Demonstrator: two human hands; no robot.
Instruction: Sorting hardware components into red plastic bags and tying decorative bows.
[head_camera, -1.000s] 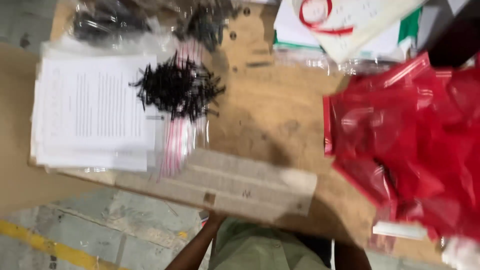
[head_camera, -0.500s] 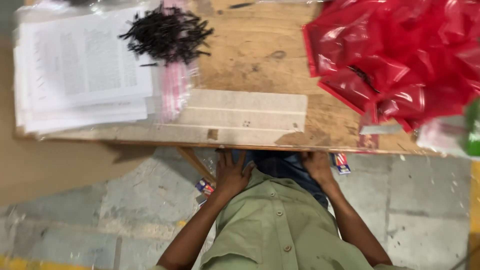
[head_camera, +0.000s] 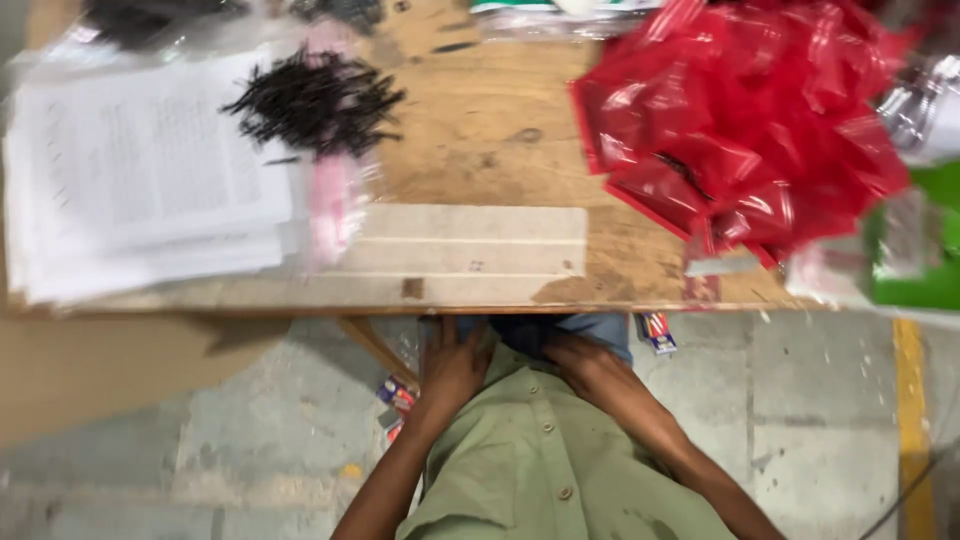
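paper stack (head_camera: 140, 190) far left on bench (head_camera: 480, 130) | black screw pile (head_camera: 315, 100) beside it, within reach | left hand (head_camera: 452, 365) flat, released, on lap below bench edge | right hand (head_camera: 588, 368) likewise, holding nothing | red bags (head_camera: 750, 130) heaped right

A wooden table (head_camera: 480, 130) fills the upper half of the frame. At upper left lies a stack of white printed sheets (head_camera: 140, 180). A pile of small black screws (head_camera: 315, 100) rests just right of the stack, partly on it. A clear bag with a pink strip (head_camera: 333, 205) lies below the pile. A heap of red plastic bags (head_camera: 750, 130) occupies the upper right. A green object (head_camera: 915, 250), blurred, sits at the right edge. Grey concrete floor (head_camera: 250, 430) spans the lower frame, with a yellow line (head_camera: 912, 420) at lower right.
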